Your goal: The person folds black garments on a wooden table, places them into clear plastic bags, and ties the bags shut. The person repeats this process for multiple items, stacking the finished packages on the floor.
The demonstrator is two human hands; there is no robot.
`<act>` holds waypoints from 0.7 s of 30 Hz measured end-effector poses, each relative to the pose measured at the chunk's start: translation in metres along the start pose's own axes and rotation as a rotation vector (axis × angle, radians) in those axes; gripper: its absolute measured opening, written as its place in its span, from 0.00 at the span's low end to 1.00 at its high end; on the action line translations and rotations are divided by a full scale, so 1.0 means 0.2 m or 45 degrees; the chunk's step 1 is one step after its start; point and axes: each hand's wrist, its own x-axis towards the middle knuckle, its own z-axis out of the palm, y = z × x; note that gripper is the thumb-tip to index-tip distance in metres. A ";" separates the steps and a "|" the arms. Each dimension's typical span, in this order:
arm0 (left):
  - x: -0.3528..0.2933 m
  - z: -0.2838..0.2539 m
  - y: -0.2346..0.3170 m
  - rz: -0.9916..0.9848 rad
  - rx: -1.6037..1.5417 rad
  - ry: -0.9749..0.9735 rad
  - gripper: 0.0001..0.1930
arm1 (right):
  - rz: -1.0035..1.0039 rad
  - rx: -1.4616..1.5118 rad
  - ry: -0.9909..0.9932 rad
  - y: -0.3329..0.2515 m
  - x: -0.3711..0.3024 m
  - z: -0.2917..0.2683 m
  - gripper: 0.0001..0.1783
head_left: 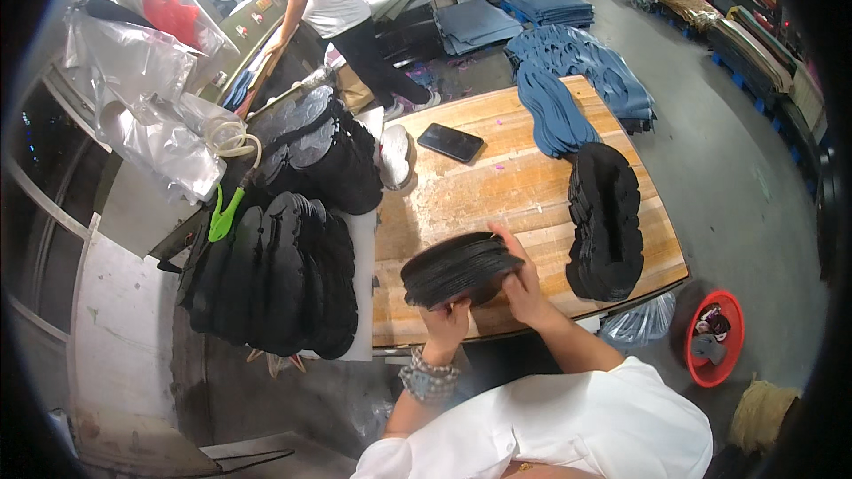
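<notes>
A stack of thin black shoe-sole pieces (457, 268) is held on edge above the front of the wooden table (461, 204). My left hand (446, 321) grips it from below at the near side, with fingers closed on the lower edge. My right hand (524, 279) is wrapped round its right end. On the table's right side lies another pile of black sole pieces (605, 222). Behind that pile, a stack of blue sole-shaped pieces (555, 111) lies fanned toward the far corner.
Tall black sole stacks (275, 279) stand to the left, beside a green-handled air gun (226, 215). A phone (451, 143) lies at the table's back. A red basin (715, 337) stands on the floor at right. Another person (328, 0) stands at the far left.
</notes>
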 end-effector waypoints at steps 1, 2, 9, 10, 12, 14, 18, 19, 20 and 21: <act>-0.02 0.00 0.01 -0.076 -0.166 -0.021 0.31 | -0.015 0.032 -0.012 0.00 -0.01 0.00 0.49; -0.02 0.01 0.01 -0.101 -0.250 -0.193 0.34 | -0.071 0.075 0.065 0.01 -0.02 0.01 0.51; 0.03 0.12 0.13 0.060 -0.176 0.067 0.41 | 0.057 0.119 0.102 0.16 -0.05 0.03 0.42; 0.05 0.12 0.14 0.142 -0.174 0.029 0.42 | -0.050 0.105 0.151 0.17 -0.05 0.04 0.41; 0.07 0.10 0.17 0.206 -0.158 0.055 0.38 | -0.280 0.054 0.200 0.16 -0.06 0.04 0.38; 0.08 0.08 0.21 -0.006 0.034 0.009 0.33 | -0.218 -0.161 0.277 0.13 -0.07 0.04 0.37; 0.08 0.08 0.28 -0.030 0.009 0.215 0.29 | -0.055 -0.261 0.352 0.01 -0.05 0.07 0.28; 0.09 0.08 0.30 -0.141 -0.020 0.247 0.30 | 0.054 -0.242 0.342 -0.02 -0.04 0.07 0.26; 0.10 0.07 0.31 -0.247 -0.195 0.203 0.31 | 0.010 -0.206 0.356 -0.04 -0.02 0.09 0.23; 0.11 0.07 0.32 -0.341 -0.309 0.220 0.31 | 0.043 -0.242 0.319 -0.06 -0.01 0.09 0.23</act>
